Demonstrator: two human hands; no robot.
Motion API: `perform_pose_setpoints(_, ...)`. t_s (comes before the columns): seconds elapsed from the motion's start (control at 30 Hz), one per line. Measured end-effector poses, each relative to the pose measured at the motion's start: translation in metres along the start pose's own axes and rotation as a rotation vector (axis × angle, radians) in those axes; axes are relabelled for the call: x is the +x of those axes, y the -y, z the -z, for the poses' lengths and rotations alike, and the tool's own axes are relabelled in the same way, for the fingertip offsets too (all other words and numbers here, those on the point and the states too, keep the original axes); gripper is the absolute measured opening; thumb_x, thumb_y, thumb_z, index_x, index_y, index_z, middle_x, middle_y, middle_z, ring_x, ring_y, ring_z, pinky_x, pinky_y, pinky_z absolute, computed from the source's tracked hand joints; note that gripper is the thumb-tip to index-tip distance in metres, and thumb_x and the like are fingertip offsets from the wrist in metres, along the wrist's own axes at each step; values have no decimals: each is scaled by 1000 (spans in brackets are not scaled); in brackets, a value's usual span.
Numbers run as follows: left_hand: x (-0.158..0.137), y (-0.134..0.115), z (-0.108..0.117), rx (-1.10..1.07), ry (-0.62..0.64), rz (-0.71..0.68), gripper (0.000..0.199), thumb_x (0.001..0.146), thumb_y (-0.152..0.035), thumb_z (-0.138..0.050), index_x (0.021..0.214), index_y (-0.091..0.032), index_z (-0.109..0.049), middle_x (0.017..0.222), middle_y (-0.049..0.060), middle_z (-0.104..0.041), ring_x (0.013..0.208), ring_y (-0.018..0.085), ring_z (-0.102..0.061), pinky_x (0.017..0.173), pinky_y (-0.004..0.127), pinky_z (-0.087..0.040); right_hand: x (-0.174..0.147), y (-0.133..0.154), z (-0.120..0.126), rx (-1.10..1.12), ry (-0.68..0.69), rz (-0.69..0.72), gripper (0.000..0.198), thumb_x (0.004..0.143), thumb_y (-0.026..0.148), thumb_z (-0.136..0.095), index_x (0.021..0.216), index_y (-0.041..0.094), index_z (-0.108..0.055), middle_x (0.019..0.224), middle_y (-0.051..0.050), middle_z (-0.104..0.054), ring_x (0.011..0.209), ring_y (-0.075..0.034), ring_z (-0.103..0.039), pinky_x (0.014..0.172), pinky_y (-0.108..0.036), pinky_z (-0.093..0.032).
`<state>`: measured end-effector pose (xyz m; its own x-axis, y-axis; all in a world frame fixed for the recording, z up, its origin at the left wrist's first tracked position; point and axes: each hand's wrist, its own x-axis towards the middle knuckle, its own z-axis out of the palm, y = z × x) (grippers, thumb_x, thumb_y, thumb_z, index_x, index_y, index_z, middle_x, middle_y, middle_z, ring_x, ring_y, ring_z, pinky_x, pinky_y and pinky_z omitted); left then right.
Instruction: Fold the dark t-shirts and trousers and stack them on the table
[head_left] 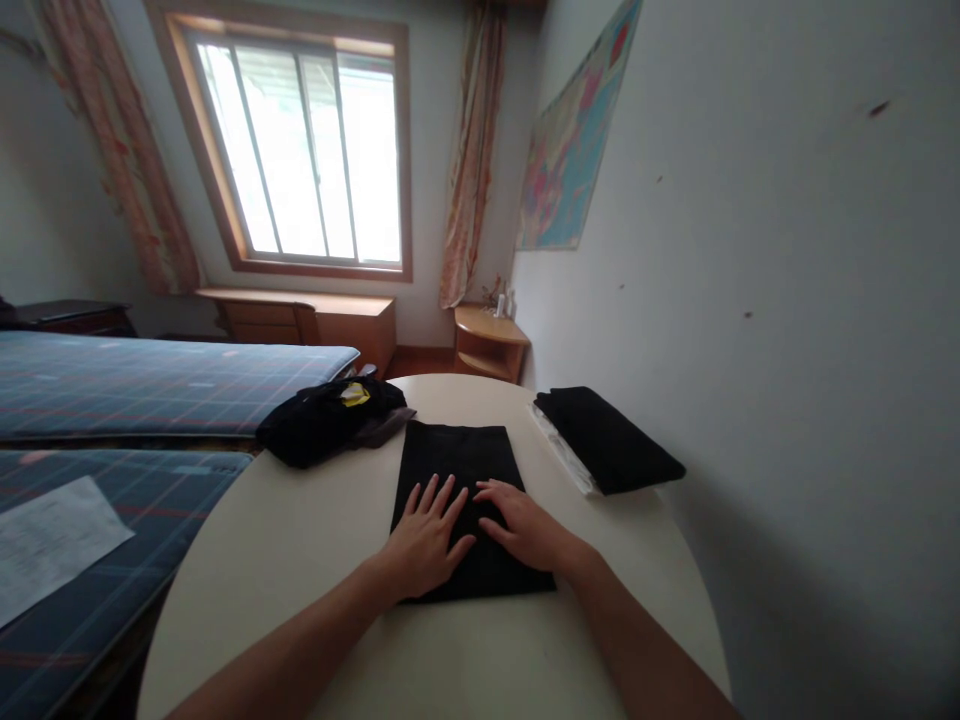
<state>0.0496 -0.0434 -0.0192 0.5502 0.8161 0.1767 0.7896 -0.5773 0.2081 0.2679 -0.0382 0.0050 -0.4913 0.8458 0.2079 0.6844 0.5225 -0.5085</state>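
A flat black rectangular piece (461,452), which looks like folded cloth or a bag, lies on the round cream table (285,560). My left hand (426,540) rests on its left half, palm down with the fingers spread. On the right half lies my right hand (525,522), its fingers apart and slightly bent. Neither hand grips anything. To the right is a stack of black folded pieces (611,440) with clear plastic showing under its left edge. A crumpled black bundle (315,425) with a yellow patch sits at the table's back left.
Left of the table are beds with blue plaid mattresses (172,385), and a printed paper sheet (64,540) lies on the nearer one. A white wall (810,380) runs close along the right. Farther back stand a wooden desk (352,318) and a corner shelf (491,325).
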Motion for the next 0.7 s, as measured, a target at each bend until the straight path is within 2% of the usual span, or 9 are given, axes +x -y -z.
perform_pose_setpoints(0.1, -5, -11, 18, -9, -5, -97, 63, 93, -56, -46, 146, -22, -44, 150, 14, -44, 139, 36, -37, 115, 57, -22, -1, -2, 13, 14, -25, -68, 26, 94, 36, -53, 112, 22, -66, 112, -8, -70, 106, -23, -64, 96, -37, -47)
perform_pose_setpoints(0.2, -5, -18, 32, -58, -55, -165, 48, 93, -49, -49, 134, -23, -55, 121, 10, -65, 112, 29, -59, 108, 51, -35, -2, 1, 23, 47, -1, -147, 26, 96, 38, -49, 106, 24, -68, 85, -2, -73, 78, -19, -67, 78, -33, -51)
perform_pose_setpoints(0.27, -1, -14, 33, -95, -107, -156, 41, 95, -42, -48, 130, -24, -58, 118, 9, -66, 108, 27, -60, 103, 46, -40, -3, -3, 25, 34, -45, -129, 25, 95, 37, -50, 106, 23, -68, 91, -4, -73, 85, -19, -67, 83, -33, -51)
perform_pose_setpoints(0.37, 5, 7, 23, -92, -155, -95, 49, 94, -41, -50, 140, -25, -50, 145, 10, -49, 132, 31, -45, 110, 48, -34, -4, -15, 22, -32, -131, -70, 36, 92, 38, -54, 124, 22, -62, 129, -8, -64, 122, -23, -55, 107, -39, -40)
perform_pose_setpoints(0.47, 10, 30, 15, -90, -76, -55, 56, 94, -49, -49, 145, -26, -45, 153, 10, -40, 142, 33, -32, 114, 52, -28, -6, -28, 17, -83, -55, -132, 60, 90, 47, -57, 142, 21, -48, 149, -11, -46, 139, -27, -38, 116, -46, -28)
perform_pose_setpoints(0.57, 14, 43, 20, -133, -49, -77, 45, 94, -45, -50, 133, -26, -57, 139, 9, -56, 130, 29, -49, 109, 46, -37, -9, -29, 19, -110, 25, -169, 63, 85, 53, -62, 138, 22, -53, 148, -11, -46, 138, -30, -39, 115, -48, -30)
perform_pose_setpoints(0.63, 17, 48, 25, -155, -98, -56, 34, 94, -37, -49, 121, -24, -64, 122, 8, -66, 114, 25, -60, 102, 41, -43, -11, -25, 25, -102, 23, -149, 54, 85, 52, -63, 129, 22, -62, 139, -11, -55, 131, -29, -47, 111, -44, -35)
perform_pose_setpoints(0.7, 19, 54, 26, -156, -182, -5, 31, 93, -31, -49, 117, -22, -65, 119, 8, -67, 110, 25, -61, 101, 40, -44, -11, -19, 32, -65, 10, -144, 44, 87, 49, -61, 121, 22, -66, 125, -9, -65, 118, -26, -57, 104, -40, -42)
